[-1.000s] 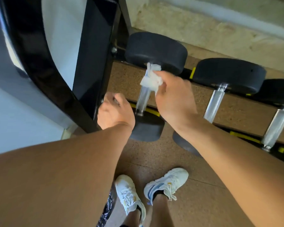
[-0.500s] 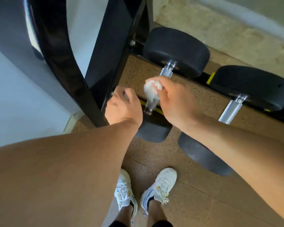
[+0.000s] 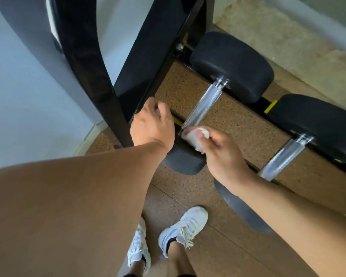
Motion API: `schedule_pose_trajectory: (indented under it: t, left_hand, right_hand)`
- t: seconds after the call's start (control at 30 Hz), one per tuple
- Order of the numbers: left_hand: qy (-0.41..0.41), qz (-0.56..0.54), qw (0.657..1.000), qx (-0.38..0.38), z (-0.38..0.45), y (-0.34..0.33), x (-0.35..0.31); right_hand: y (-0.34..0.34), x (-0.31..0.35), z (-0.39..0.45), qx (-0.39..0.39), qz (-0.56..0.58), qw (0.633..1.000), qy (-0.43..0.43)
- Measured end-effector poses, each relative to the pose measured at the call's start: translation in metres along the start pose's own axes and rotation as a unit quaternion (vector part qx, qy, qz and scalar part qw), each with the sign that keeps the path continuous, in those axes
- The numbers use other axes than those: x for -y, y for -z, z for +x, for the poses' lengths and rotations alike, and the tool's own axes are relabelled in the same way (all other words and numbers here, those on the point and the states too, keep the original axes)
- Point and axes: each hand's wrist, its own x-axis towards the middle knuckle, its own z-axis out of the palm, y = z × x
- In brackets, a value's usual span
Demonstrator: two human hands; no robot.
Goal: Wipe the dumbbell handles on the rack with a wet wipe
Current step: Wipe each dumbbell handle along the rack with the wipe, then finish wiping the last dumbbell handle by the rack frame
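Right hand [image 3: 222,154] pinching a crumpled white wet wipe [image 3: 196,137] at the near end of the first dumbbell handle [image 3: 203,105]; left hand [image 3: 152,124] just beside it, fingers curled over the rack's front rail [image 3: 177,120]; second handle [image 3: 286,156] beyond the right wrist.

Both forearms are bare, with no sleeves in view. The feet wear white lace-up trainers [image 3: 183,229] (the laces look yellowish in places) over dark ankle socks [image 3: 169,243].
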Motion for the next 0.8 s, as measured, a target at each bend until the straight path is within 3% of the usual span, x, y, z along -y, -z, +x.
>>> schedule_pose_trajectory:
  t: [0.07,0.1,0.17,0.2,0.27,0.33,0.4,0.47,0.5,0.6,0.73,0.8]
  left_hand:
    - [0.004,-0.006,1.0,0.003,0.0,0.0,-0.001]
    - [0.006,-0.009,1.0,0.004,0.0,0.001,-0.002]
    - [0.009,-0.01,1.0,0.004,-0.001,0.002,-0.002]
    - [0.009,-0.011,1.0,0.004,-0.001,0.002,-0.002]
    - [0.006,-0.014,1.0,0.008,-0.001,0.002,-0.002]
    - [0.006,-0.019,1.0,0.003,0.0,0.003,-0.003]
    - [0.008,-0.022,1.0,-0.005,0.001,0.004,-0.002]
    - [0.01,-0.029,0.999,-0.012,0.002,0.002,-0.002]
    - [0.014,-0.037,0.999,-0.014,0.002,0.002,-0.001]
    - [0.016,-0.07,0.997,-0.005,-0.001,0.006,-0.001]
    - [0.048,-0.187,0.981,0.011,-0.023,0.033,0.022]
    - [0.095,-0.241,0.966,0.016,-0.044,0.054,0.056]
  right_hand:
    - [0.012,0.001,-0.001,-0.179,0.11,0.969,-0.129]
    - [0.019,-0.002,0.009,-0.227,0.118,0.943,-0.213]
    - [0.021,0.01,0.035,-0.242,0.118,0.897,-0.35]
    - [0.019,0.021,0.05,-0.208,0.124,0.896,-0.372]
    - [0.014,0.031,0.073,-0.208,0.194,0.898,-0.334]
    - [-0.001,0.047,0.076,-0.204,0.095,0.929,-0.295]
    - [-0.015,0.048,0.073,-0.255,0.061,0.925,-0.275]
    - [-0.018,0.043,0.05,-0.197,-0.076,0.947,-0.243]
    - [-0.022,0.033,0.042,-0.127,-0.175,0.952,-0.219]
    - [-0.023,0.027,0.019,-0.006,-0.335,0.933,-0.131]
    - [-0.014,0.045,0.009,0.05,-0.429,0.9,-0.061]
    - [-0.022,0.061,-0.005,-0.003,-0.42,0.907,-0.022]
